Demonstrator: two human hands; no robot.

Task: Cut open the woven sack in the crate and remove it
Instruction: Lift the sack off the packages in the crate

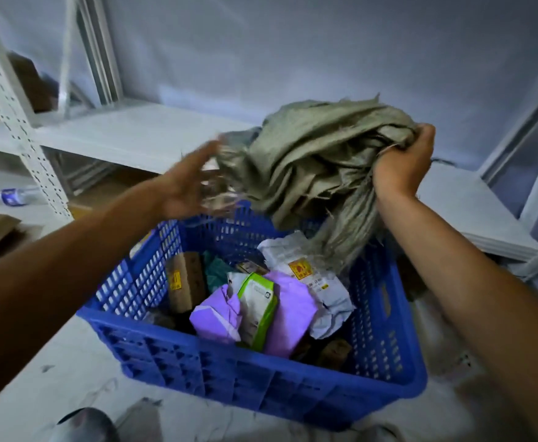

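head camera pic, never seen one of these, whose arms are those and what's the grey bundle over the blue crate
The camera sits on a person's head and looks forward and down, so the two arms reaching in are the wearer's own; there is no robot. The right hand grips a bunched grey woven sack, lifted above the blue plastic crate, with frayed strands hanging toward it. The left hand is open beside the sack's loose threads. Inside the crate lie parcels: purple mailers, a green-and-white pouch, a white bag and a brown box. White metal shelving stands behind.
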